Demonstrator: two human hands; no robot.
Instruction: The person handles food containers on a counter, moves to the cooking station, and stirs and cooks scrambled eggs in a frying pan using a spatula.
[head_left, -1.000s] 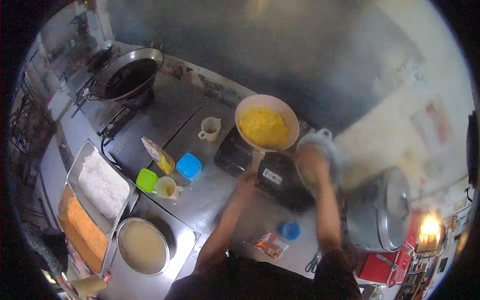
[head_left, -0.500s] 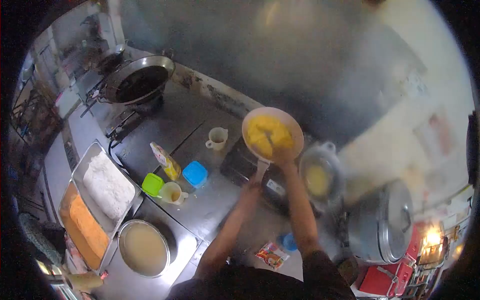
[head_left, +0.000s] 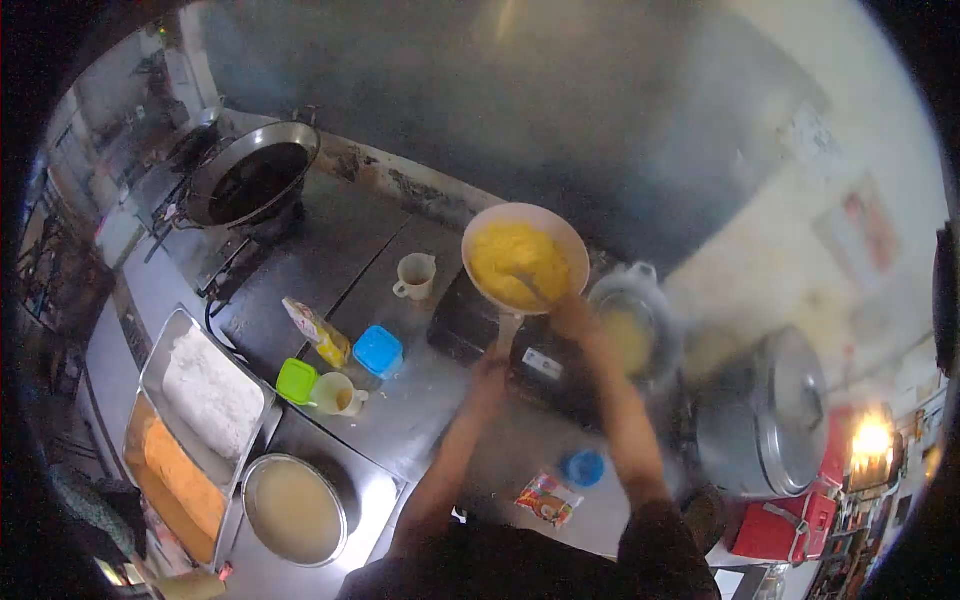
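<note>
My left hand (head_left: 490,372) is wrapped around the pale handle (head_left: 508,332) of a frying pan (head_left: 570,238). Yellow food (head_left: 508,256), looking like soft scrambled egg, lies in the pan. At the pan's near right edge, my right hand (head_left: 575,320) is closed on a spatula (head_left: 531,285) whose blade dips into the food; blur hides its exact shape. Under the pan is a black stove (head_left: 458,318). Just right of my right hand stands a metal pot (head_left: 660,350) with yellowish contents.
A lidded steel pot (head_left: 735,420) stands at right. Leftward are cups (head_left: 416,280), (head_left: 338,396), a blue-lidded container (head_left: 379,352), a green lid (head_left: 296,381) and a yellow packet (head_left: 318,332). Trays (head_left: 265,405) of white and orange powder, a bowl (head_left: 340,520) and a wok (head_left: 300,180) lie farther left.
The view has shifted slightly. My right hand has moved the spatula through the yellow food, which now looks more broken up and spread. My left hand keeps its hold on the handle.
</note>
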